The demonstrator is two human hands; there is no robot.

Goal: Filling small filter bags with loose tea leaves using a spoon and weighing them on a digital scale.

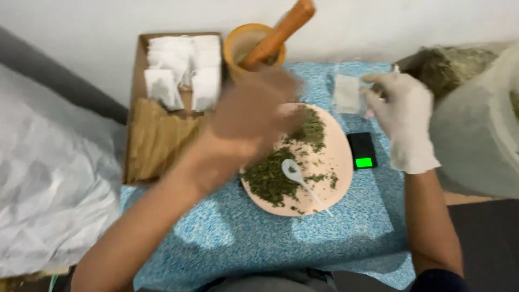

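My left hand (246, 116) is bare and blurred, hovering over the left part of a pink plate (338, 162) heaped with dried green herb (270, 178); whether it holds anything I cannot tell. A white plastic spoon (294, 172) lies on the herb. My right hand (403, 116) wears a white glove and pinches a small white sachet (347, 93) above the far right of the plate. A small black scale (362, 151) with a lit green display sits just right of the plate.
A cardboard box (141, 59) at the back left holds white sachets and brown envelopes. A wooden mortar (238, 43) with a pestle (281, 30) stands behind the plate. A large bag of dried herb (459, 70) is at the right. Crumpled white plastic (48, 184) lies left.
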